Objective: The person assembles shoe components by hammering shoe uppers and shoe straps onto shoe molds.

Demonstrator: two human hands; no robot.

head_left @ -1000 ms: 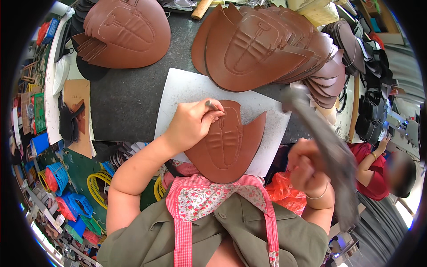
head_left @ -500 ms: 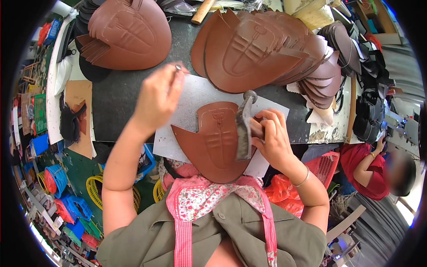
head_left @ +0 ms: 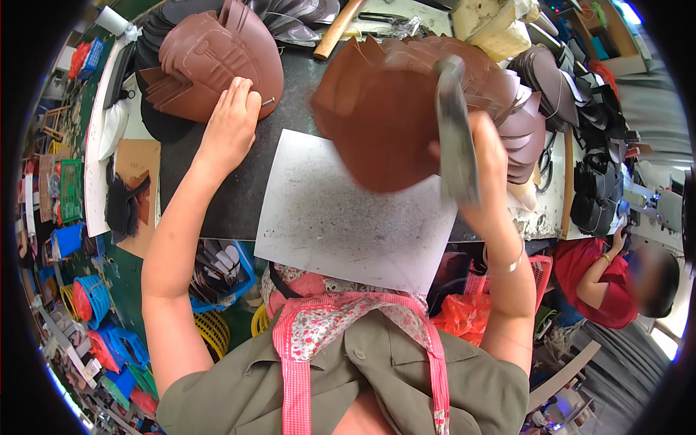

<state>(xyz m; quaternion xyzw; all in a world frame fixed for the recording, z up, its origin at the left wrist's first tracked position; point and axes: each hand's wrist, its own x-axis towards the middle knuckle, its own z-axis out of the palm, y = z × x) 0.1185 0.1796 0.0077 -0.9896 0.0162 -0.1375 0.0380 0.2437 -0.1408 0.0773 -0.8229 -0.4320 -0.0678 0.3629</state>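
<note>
My left hand [head_left: 230,123] rests its fingertips on the near edge of the left stack of brown leather pieces [head_left: 192,87]. A thin metal rod [head_left: 269,101], like a punch, pokes out beside those fingers, held in that hand. My right hand [head_left: 487,163] grips a hammer [head_left: 457,138], its metal head blurred by motion. Next to the hammer a single brown leather piece [head_left: 391,134], also blurred, overlaps the right stack of brown leather pieces [head_left: 355,65]; the right thumb seems to touch it. Below lies a grey-white board [head_left: 348,225] with dark specks.
A wooden handle [head_left: 338,29] lies at the back between the stacks. Behind the right stack sits a yellowish container [head_left: 489,29]. Brown cardboard [head_left: 138,167] is at the left edge. A person in red [head_left: 598,283] sits at the right, near black pieces [head_left: 598,188].
The leather piece has left the board and moved up and right to the right stack, with the hammer hand beside it. My left hand has moved left onto the left stack.
</note>
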